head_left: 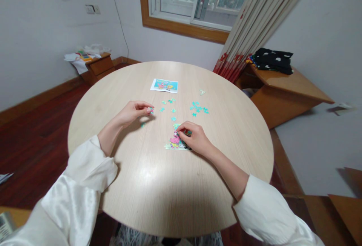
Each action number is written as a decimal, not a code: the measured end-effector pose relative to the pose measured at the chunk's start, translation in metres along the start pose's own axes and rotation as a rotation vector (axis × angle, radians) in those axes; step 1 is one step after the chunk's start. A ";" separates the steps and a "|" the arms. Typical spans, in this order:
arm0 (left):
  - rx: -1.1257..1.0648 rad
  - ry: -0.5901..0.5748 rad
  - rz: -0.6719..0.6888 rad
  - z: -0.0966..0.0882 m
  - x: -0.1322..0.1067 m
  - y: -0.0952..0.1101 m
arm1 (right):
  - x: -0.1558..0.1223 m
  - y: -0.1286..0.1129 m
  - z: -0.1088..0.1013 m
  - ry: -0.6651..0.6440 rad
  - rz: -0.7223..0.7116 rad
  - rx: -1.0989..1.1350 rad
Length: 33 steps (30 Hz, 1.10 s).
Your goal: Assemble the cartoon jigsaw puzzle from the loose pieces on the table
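Note:
Between the fingertips of my left hand point(132, 112) is a small pink and teal jigsaw piece point(151, 110), held just above the table. My right hand point(194, 136) is closed in a pinch over the partly joined jigsaw puzzle point(174, 142), which shows a pink figure and a pale green lower edge. Those fingers cover the puzzle's right part, and whatever is between their tips is hidden. Loose teal pieces point(198, 107) lie to the right, and several more point(173, 110) are scattered beyond the puzzle. A picture card point(165, 85) with a pink and a yellow cartoon figure lies farther back.
The round wooden table point(141, 193) fills the middle. A pale piece cluster point(201, 92) lies toward its far right. A wooden cabinet with black cloth point(273, 60) stands at the right, near a curtain point(260, 20). Papers top a small cabinet point(98, 65) at the left.

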<state>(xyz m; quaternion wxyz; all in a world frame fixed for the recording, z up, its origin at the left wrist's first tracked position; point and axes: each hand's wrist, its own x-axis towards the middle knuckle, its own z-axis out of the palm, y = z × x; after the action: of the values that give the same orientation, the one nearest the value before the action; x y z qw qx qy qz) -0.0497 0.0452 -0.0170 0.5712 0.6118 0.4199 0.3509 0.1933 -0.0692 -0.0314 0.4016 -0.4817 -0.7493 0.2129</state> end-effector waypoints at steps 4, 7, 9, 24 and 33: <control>0.011 0.002 0.008 0.001 0.000 0.001 | 0.000 0.000 0.000 0.000 0.004 -0.004; 0.009 -0.010 0.004 0.002 -0.001 0.001 | 0.000 0.000 0.000 0.002 -0.002 -0.004; 0.005 -0.020 0.002 0.003 -0.001 0.001 | 0.000 0.001 0.000 0.004 -0.002 -0.005; 0.013 -0.039 -0.004 0.003 -0.001 0.001 | 0.000 0.000 0.000 0.000 0.002 -0.017; 0.004 -0.037 -0.004 0.002 -0.001 0.001 | 0.000 0.000 0.000 0.003 0.002 -0.017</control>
<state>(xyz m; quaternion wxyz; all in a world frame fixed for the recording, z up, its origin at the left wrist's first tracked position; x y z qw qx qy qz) -0.0479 0.0437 -0.0158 0.5784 0.6185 0.4110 0.3377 0.1929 -0.0694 -0.0314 0.3983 -0.4863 -0.7499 0.2063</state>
